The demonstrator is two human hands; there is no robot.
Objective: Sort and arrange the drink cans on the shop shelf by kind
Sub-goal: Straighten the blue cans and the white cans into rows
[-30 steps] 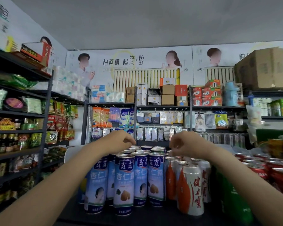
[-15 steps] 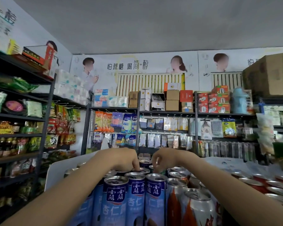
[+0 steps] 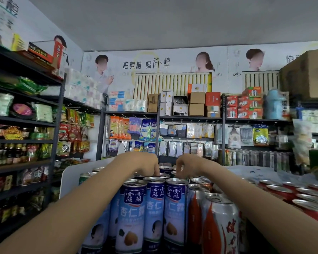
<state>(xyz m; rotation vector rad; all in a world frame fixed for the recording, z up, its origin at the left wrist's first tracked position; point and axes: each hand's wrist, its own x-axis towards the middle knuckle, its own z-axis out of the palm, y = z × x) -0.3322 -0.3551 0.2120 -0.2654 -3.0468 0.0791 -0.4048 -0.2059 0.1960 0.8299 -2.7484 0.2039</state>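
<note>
Small shop, packed. Biggest thing is the back wall poster (image 3: pixel 154 65) with printed people and Chinese text running across the far side, above a run of dark metal racks (image 3: pixel 191 118) holding boxes on top and hanging packets below. A tall rack on the left (image 3: pixel 22 120) carries jars, bottles and snack bags. Far right, a big brown cardboard box (image 3: pixel 308 74) sits up high.

Down near the camera is the can display. A white board (image 3: pixel 70 178) stands at its left edge. The blue almond-drink cans (image 3: pixel 154 208) stand upright in tight rows in the near middle, touching each other. Just right of them, touching too, are the white-and-orange cans (image 3: pixel 220 226), also upright. Further right a batch of red cans (image 3: pixel 292 191) only shows its tops.

Both forearms reach over the front rows toward cans further back. The left hand (image 3: pixel 147 165) has its fingers curled down, fingertips on the rim of a blue can top (image 3: pixel 163 175) in a back row; can't tell if it's really gripping or just touching. The right hand (image 3: pixel 185 165) is curled the same way, fingertips down among the can tops just beside the left hand, and what it's holding, if anything, is hidden.
</note>
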